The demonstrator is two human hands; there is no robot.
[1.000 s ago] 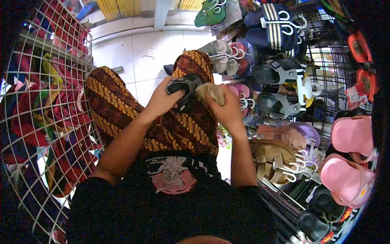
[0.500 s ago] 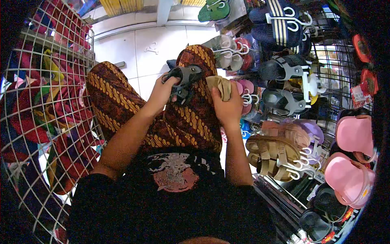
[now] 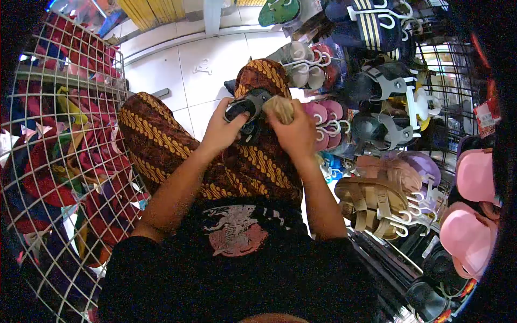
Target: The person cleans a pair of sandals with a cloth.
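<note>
My left hand point(image 3: 223, 129) is closed around a black and grey sandal point(image 3: 258, 98) above my knee, its thumb pressed on the sandal's near part. A crumpled tan cloth point(image 3: 280, 109) is bunched in my right hand point(image 3: 296, 131), whose fingers curl over it. The cloth is against or very near the sandal's right end; blur hides the exact contact. Below the sandal is my brown and gold patterned trouser leg point(image 3: 264, 164). Part of the sandal is covered by my left hand.
A white wire grid point(image 3: 70, 161) holding red and coloured items stands at left. On the right hang brown sandals point(image 3: 371, 199), grey-black sandals point(image 3: 385, 85), pink clogs point(image 3: 468, 234) and striped navy slides point(image 3: 369, 24). A white hanger point(image 3: 202, 67) lies on the tiled floor point(image 3: 161, 64).
My right hand has moved left with the cloth, up to the sandal. The left hand has shifted slightly right, and the sandal has turned a little. The view has shifted slightly.
</note>
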